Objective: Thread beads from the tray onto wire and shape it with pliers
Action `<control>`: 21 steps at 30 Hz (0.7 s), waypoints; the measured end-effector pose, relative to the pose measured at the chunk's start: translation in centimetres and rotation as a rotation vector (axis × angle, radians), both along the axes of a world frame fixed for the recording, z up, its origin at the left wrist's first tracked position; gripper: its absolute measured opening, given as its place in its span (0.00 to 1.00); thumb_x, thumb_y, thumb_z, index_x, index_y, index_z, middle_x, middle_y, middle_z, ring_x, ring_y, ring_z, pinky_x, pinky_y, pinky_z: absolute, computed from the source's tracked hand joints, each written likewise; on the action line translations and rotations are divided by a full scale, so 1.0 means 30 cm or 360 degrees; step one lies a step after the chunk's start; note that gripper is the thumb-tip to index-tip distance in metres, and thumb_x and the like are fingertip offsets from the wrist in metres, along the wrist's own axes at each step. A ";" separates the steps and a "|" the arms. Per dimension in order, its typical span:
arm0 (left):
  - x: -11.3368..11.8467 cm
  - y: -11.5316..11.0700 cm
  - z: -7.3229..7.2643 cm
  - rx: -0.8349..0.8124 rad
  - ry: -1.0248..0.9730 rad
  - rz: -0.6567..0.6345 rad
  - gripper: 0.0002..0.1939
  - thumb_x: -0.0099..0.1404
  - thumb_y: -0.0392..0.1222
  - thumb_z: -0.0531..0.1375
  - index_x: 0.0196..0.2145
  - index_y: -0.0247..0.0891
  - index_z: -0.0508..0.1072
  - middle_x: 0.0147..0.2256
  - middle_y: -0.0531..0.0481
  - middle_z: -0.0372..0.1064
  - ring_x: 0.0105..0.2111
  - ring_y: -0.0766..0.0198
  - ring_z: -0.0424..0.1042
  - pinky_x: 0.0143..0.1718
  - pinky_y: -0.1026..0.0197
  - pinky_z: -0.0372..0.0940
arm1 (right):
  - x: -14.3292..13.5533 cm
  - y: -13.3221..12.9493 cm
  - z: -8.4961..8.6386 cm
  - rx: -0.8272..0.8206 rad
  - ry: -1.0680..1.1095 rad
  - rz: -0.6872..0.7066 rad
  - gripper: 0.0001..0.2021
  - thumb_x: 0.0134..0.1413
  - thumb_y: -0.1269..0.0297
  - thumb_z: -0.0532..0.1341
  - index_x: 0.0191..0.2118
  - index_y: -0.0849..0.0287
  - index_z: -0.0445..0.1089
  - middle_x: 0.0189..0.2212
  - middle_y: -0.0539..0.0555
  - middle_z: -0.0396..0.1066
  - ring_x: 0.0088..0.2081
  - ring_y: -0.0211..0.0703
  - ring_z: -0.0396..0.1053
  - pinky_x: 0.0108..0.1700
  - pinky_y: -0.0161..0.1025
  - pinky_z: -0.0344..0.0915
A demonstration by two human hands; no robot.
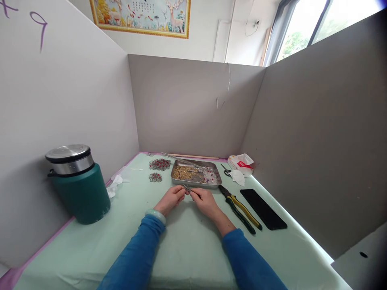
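My left hand (173,199), below a pale green bangle, is closed in a pinch at the tray's near edge; what it pinches is too small to make out. Fingertip to fingertip with it, my right hand (208,204) is closed on a small metal tool (187,188) whose thin tip points toward the left fingers. Just beyond both hands lies a metal tray (196,186) with gold-coloured beads (185,172) and some clear and red ones (210,175). Two piles of red-and-silver beaded pieces, a larger pile (160,164) and a smaller pile (155,177), lie left of the tray.
Large pliers (240,209) and a black phone (263,209) lie to the right. Behind them are scissors (225,171), a crumpled tissue (237,177) and a white bag (241,164). A green flask (80,193) stands left. Grey panels (193,104) enclose the table.
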State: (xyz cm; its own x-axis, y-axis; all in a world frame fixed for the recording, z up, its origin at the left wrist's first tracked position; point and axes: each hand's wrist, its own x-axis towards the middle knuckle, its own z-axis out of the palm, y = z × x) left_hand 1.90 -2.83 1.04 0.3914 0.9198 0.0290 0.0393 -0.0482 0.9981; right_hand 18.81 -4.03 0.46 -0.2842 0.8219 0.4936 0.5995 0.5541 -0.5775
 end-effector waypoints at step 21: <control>0.056 0.015 -0.040 0.0852 0.0919 0.0899 0.11 0.63 0.37 0.50 0.32 0.38 0.73 0.29 0.47 0.74 0.28 0.63 0.69 0.32 0.64 0.56 | -0.096 -0.009 0.011 -0.0847 0.0657 -0.0268 0.14 0.51 0.62 0.53 0.29 0.63 0.73 0.17 0.48 0.62 0.17 0.33 0.54 0.21 0.31 0.49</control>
